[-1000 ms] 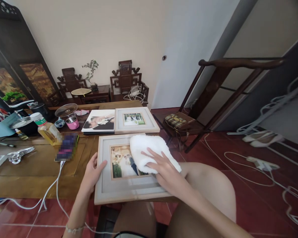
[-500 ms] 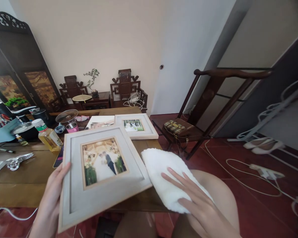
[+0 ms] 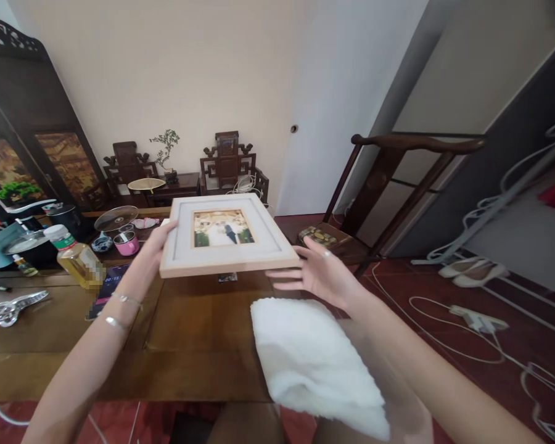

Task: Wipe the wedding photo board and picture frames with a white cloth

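Observation:
A pale-framed picture (image 3: 268,243), with a photo of a couple at its middle, is held out over the far part of the table, nearly level. My left hand (image 3: 160,243) grips its left edge. At the near right corner is my right hand (image 3: 317,271), fingers stretched beneath the frame and thumb raised beside it. A folded white towel (image 3: 314,364) lies on my lap by the table edge, with neither hand on it. The second framed picture is hidden behind the held one.
On the wooden table (image 3: 198,327) stand a bottle of yellow liquid (image 3: 76,256), a pink mug (image 3: 127,242) and a phone (image 3: 108,290); a silver hair clip (image 3: 18,308) lies left. A wooden chair (image 3: 374,203) holding a plaid bag (image 3: 321,234) stands right. Cables (image 3: 448,354) trail across the red floor.
The picture frame has moved forward, away from me, and tipped flatter. My right hand has let go of the white towel and gone to the frame's right corner. The towel stays on my lap.

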`<action>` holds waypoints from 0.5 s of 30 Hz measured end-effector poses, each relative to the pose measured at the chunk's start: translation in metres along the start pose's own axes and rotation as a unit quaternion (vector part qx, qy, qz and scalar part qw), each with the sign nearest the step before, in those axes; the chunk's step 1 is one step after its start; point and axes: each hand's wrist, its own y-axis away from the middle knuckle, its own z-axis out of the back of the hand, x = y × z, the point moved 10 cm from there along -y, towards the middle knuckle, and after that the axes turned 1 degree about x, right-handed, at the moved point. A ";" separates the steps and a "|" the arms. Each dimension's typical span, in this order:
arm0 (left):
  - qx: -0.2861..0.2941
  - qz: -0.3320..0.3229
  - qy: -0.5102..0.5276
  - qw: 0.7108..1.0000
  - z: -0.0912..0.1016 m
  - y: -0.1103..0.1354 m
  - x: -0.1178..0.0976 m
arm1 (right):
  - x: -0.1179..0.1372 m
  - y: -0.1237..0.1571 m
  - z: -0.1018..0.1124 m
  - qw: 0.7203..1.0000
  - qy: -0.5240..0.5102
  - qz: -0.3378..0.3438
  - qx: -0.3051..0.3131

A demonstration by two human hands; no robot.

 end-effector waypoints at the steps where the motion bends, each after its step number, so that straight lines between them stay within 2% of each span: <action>1: 0.005 0.001 -0.004 1.000 -0.009 -0.011 0.004 | 0.001 -0.012 0.002 0.999 -0.042 -0.013 -0.017; 4: 0.032 0.012 -0.028 0.999 -0.033 -0.033 0.022 | 0.002 -0.028 0.022 0.990 -0.093 -0.005 -0.106; 7: 0.045 0.021 -0.027 0.998 -0.038 -0.044 0.043 | -0.002 -0.023 0.045 0.982 -0.094 -0.002 -0.162; 9: 0.079 0.052 -0.027 0.995 -0.037 -0.046 0.067 | 0.000 -0.016 0.060 0.977 -0.099 0.010 -0.190; 12: 0.102 0.169 -0.036 0.980 -0.027 -0.045 0.124 | 0.010 -0.006 0.080 0.966 -0.107 0.040 -0.232; 13: 0.074 0.204 -0.026 0.976 -0.019 -0.045 0.141 | 0.013 -0.005 0.084 0.963 -0.110 0.049 -0.240; 15: 0.021 0.183 0.014 0.983 -0.011 -0.053 0.155 | 0.018 -0.004 0.089 0.960 -0.117 0.063 -0.246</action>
